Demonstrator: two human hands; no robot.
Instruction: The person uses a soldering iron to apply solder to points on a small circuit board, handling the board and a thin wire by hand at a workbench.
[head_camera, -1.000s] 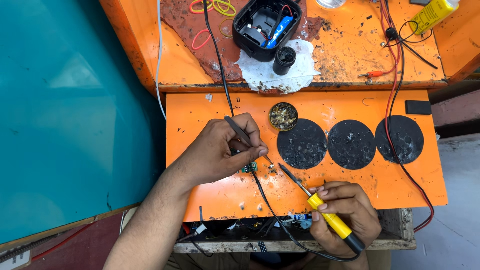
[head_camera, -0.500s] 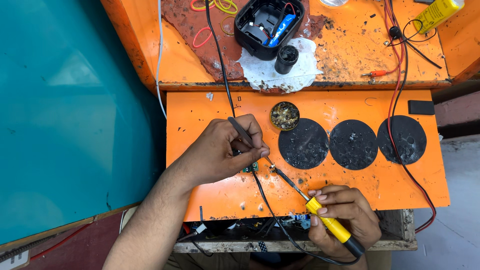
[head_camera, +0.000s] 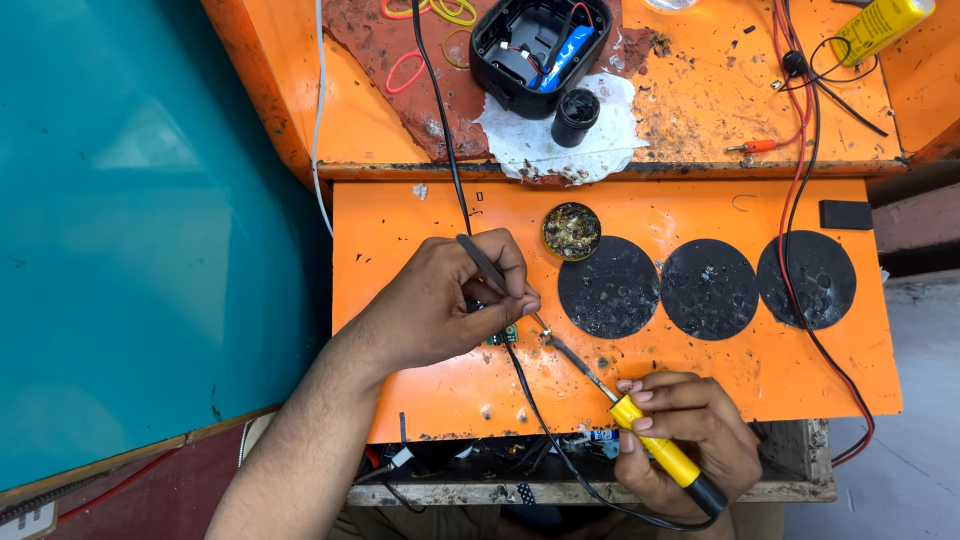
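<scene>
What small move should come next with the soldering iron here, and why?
Probably ease the soldering iron tip the last bit toward the small green board: the right hand aims it there, and the left hand pins the board with tweezers.

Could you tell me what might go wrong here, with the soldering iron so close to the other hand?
The soldering iron tip sits just beside the left hand fingertips, so a slip could burn them. The black wire runs under the tip and might get scorched. The small green board, pinned only by tweezers, could shift.
</scene>
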